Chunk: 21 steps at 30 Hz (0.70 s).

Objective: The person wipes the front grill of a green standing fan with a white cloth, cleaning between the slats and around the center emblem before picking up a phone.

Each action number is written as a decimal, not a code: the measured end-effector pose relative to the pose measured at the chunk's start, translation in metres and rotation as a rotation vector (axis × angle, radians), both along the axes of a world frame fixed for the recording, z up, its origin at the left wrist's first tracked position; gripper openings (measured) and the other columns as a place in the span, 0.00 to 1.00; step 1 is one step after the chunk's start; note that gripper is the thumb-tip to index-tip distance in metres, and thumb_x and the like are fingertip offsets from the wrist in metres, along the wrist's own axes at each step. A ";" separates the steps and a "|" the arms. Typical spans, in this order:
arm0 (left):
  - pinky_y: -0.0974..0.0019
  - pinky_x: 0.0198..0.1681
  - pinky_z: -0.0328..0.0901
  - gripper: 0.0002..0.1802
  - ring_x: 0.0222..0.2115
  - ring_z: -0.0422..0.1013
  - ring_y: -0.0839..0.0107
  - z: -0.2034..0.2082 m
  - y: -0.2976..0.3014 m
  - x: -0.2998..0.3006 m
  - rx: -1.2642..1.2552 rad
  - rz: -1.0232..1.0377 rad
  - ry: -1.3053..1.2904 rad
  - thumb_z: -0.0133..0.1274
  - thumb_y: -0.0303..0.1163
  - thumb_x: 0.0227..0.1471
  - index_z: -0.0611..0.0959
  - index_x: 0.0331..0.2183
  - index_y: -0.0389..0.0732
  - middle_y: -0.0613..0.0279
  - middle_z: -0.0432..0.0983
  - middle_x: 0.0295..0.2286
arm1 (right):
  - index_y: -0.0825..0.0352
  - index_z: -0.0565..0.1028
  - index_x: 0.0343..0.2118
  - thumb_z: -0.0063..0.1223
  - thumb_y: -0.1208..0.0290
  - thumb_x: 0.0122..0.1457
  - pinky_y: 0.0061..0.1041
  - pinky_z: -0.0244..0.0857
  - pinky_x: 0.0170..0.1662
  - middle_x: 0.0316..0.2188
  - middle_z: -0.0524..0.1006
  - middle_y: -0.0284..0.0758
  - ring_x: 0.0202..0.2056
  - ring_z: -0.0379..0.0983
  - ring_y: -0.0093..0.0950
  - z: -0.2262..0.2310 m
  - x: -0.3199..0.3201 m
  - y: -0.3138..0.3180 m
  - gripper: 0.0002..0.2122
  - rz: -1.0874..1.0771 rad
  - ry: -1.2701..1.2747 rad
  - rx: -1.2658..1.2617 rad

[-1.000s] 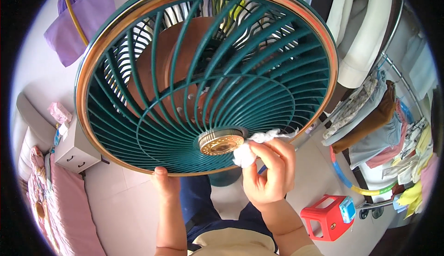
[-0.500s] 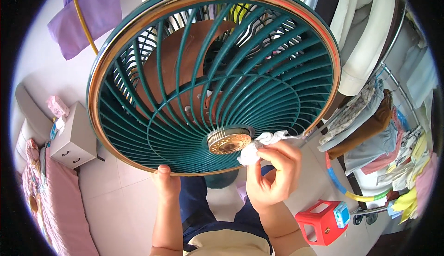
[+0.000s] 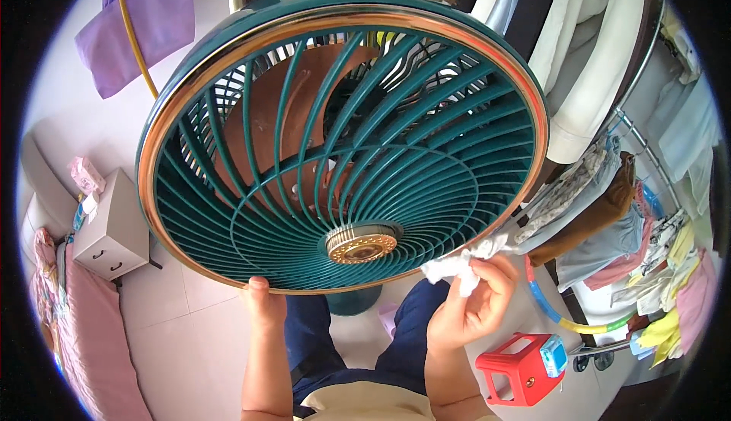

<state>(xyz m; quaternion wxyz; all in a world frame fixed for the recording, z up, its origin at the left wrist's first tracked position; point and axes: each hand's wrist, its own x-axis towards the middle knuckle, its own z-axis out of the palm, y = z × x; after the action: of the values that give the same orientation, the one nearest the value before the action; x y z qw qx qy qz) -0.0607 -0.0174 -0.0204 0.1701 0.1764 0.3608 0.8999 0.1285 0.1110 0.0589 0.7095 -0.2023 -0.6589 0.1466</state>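
A large green fan (image 3: 449, 185) with a copper-coloured rim and brown blades fills the middle, its round grille tilted toward me. A gold disc (image 3: 362, 249) marks the grille's centre. My left hand (image 3: 264, 304) grips the lower left rim, thumb in front and the other fingers hidden behind it. Beside the lower right rim, my right hand (image 3: 476, 303) pinches a crumpled white tissue (image 3: 464, 263). Part of the tissue lies against or very near the rim; I cannot tell which.
Clothes (image 3: 586, 116) hang on a metal rack at the right. A red stool (image 3: 520, 368) with a blue item on it stands lower right. At the left are a small cabinet (image 3: 114, 227), a pink-covered bed (image 3: 95, 330) and a hanging purple bag (image 3: 141, 29).
My right hand has moved the tissue from beside the gold centre disc out to the lower right rim. The fan sits slightly lower and further left in view; my left hand keeps its grip.
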 end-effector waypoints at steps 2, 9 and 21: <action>0.58 0.52 0.59 0.43 0.47 0.63 0.62 0.003 0.001 0.001 -0.009 -0.023 0.009 0.62 0.46 0.38 0.63 0.48 0.28 0.54 0.65 0.46 | 0.72 0.72 0.34 0.50 0.82 0.48 0.23 0.64 0.40 0.37 0.67 0.40 0.37 0.67 0.31 0.013 -0.004 0.003 0.08 -0.034 -0.059 0.073; 0.57 0.53 0.58 0.42 0.49 0.62 0.63 -0.008 -0.001 -0.008 -0.075 -0.043 0.160 0.55 0.53 0.44 0.61 0.52 0.36 0.58 0.63 0.49 | 0.70 0.76 0.29 0.57 0.78 0.44 0.26 0.61 0.35 0.32 0.70 0.35 0.33 0.66 0.30 0.039 -0.028 0.003 0.07 -0.138 -0.248 0.310; 0.59 0.54 0.55 0.51 0.50 0.59 0.62 -0.003 0.004 -0.001 -0.014 -0.008 0.013 0.65 0.45 0.34 0.56 0.54 0.35 0.56 0.59 0.49 | 0.70 0.76 0.28 0.53 0.85 0.42 0.24 0.65 0.32 0.28 0.72 0.39 0.29 0.70 0.32 0.031 -0.014 0.014 0.08 -0.160 -0.243 0.224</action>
<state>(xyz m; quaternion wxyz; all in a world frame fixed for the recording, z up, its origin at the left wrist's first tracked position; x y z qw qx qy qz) -0.0615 -0.0136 -0.0231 0.1727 0.1827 0.3673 0.8955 0.1150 0.1246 0.0894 0.6522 -0.1898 -0.7339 -0.0102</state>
